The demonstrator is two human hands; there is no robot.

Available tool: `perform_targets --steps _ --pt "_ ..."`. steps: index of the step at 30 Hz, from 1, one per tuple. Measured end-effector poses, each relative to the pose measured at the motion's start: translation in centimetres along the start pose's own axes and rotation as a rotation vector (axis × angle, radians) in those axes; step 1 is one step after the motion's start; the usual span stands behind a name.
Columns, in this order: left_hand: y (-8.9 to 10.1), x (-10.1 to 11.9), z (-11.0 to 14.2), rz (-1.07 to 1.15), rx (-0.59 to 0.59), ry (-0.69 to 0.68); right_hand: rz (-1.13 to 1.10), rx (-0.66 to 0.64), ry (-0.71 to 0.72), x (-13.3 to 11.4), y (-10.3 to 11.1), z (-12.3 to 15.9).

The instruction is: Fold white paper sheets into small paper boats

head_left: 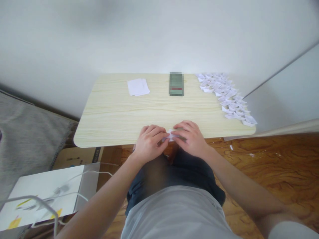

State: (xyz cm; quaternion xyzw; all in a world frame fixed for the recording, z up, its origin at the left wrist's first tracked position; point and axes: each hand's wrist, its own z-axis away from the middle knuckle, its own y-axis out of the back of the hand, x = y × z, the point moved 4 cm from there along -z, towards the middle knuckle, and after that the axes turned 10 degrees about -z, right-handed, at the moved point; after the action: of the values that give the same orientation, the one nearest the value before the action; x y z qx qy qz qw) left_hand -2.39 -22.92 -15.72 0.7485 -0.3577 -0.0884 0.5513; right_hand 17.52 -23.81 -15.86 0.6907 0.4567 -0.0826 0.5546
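The fingers of the left hand (151, 143) and right hand (190, 139) cover both ends of the paper (170, 135) between them, so its folds cannot be made out. The object at the table's (112, 109) far edge (176, 83) is pixelated, its surface unreadable. In the stack (138, 87) at far left, upper sheets hide most of those beneath. The folded papers (230, 99) at right overlap too closely to count. Scraps (252, 155) on the floor (274, 169) are too small to identify. A brown blur obscures part of the shorts (184, 169). The left picture edge cuts off the grey cloth (30, 129) and a cable (37, 199).
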Motion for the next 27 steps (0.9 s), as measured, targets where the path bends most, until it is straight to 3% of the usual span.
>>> perform_targets --steps 6,21,27 --pt "0.1 0.3 -0.3 0.007 0.016 0.066 -0.031 0.055 -0.069 -0.5 -0.4 0.3" --pt "0.0 0.5 -0.8 0.024 -0.03 0.27 0.071 -0.091 -0.267 -0.9 0.1 -1.6" --pt "0.1 0.5 -0.7 0.011 -0.041 0.312 0.118 -0.066 -0.341 -0.6 0.2 -1.7"
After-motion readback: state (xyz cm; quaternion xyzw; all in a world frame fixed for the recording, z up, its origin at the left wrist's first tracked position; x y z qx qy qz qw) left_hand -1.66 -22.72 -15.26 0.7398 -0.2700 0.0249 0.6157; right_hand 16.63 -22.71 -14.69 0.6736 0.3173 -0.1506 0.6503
